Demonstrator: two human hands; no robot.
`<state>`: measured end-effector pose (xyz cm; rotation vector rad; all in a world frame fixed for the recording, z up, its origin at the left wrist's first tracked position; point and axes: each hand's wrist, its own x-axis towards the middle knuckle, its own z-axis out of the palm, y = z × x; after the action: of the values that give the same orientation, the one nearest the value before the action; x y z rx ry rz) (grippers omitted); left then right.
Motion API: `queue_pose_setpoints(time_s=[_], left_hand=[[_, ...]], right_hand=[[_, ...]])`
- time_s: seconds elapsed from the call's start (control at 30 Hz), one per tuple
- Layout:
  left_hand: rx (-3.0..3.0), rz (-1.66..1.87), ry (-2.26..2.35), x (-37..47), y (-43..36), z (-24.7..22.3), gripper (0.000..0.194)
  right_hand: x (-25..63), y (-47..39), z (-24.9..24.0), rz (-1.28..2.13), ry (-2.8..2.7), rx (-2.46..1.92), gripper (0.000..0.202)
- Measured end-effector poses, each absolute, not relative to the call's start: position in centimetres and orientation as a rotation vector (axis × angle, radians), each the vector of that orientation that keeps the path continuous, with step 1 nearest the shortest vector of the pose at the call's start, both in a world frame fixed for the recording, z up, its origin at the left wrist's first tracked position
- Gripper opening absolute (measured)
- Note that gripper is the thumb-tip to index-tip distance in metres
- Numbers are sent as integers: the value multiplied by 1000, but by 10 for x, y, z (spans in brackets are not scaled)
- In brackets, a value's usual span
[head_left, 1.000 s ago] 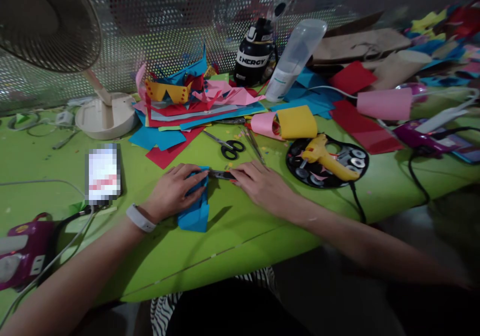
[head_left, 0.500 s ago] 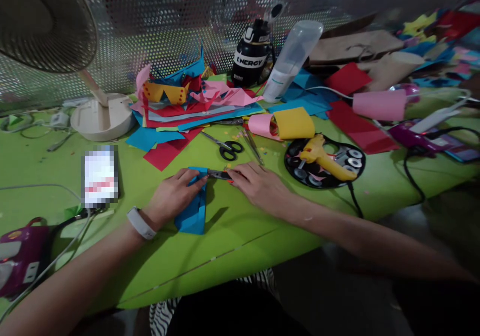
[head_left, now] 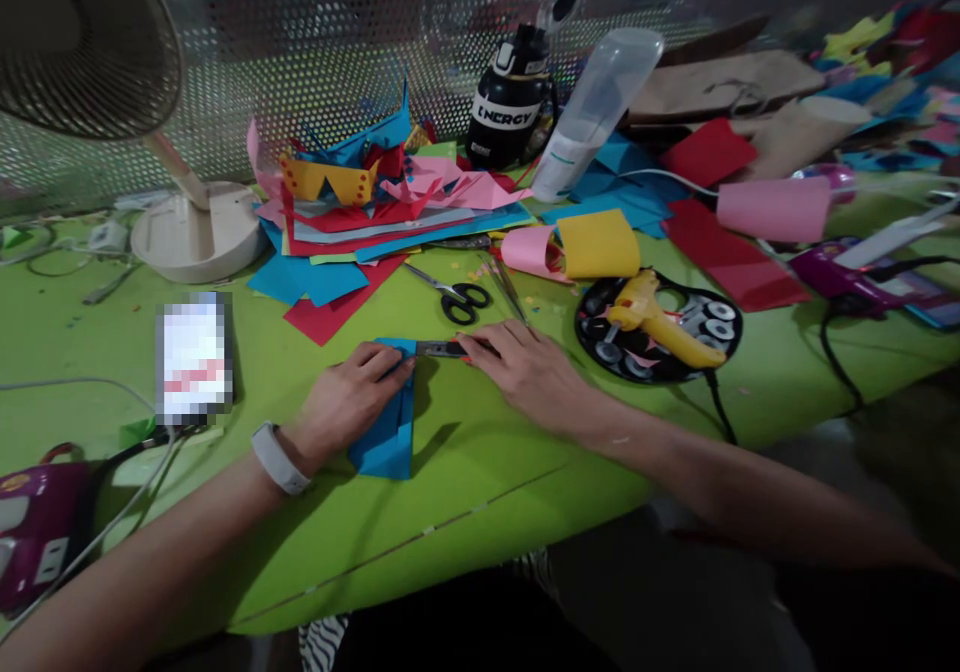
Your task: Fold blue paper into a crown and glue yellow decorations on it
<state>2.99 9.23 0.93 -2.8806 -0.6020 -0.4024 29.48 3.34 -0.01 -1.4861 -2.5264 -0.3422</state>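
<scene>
Left to right, we are logging: phone (head_left: 193, 357), lying well left of our left hand (head_left: 346, 402); that hand, its fingers (head_left: 379, 364) spread flat and pressing down on the folded blue paper (head_left: 390, 432), which is lying on the green table (head_left: 465, 472) under and just below them; a small dark metal tool (head_left: 442, 349), which we are pinching at the paper's top edge with the fingertips of our right hand (head_left: 529, 372); scissors (head_left: 459, 297) lying just beyond those fingers; yellow glue gun (head_left: 656, 320) resting on a black tray (head_left: 716, 337), right of them.
</scene>
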Motion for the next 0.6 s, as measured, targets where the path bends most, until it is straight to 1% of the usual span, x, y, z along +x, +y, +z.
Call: queue_pose_setpoints(time_s=[0.23,0.4,0.6], left_hand=[[-2876,-341,-647,30,92,10,30],[-2861,-303,-727,30,93,8,33],[-2909,-448,-673,25,96,5,33]], right_hand=[[298,40,-1,-329,-2522,-1511,36],[305,41,2,-246,-2527,-1430,34],[338,25,16,-211,-2509,-1393,33]])
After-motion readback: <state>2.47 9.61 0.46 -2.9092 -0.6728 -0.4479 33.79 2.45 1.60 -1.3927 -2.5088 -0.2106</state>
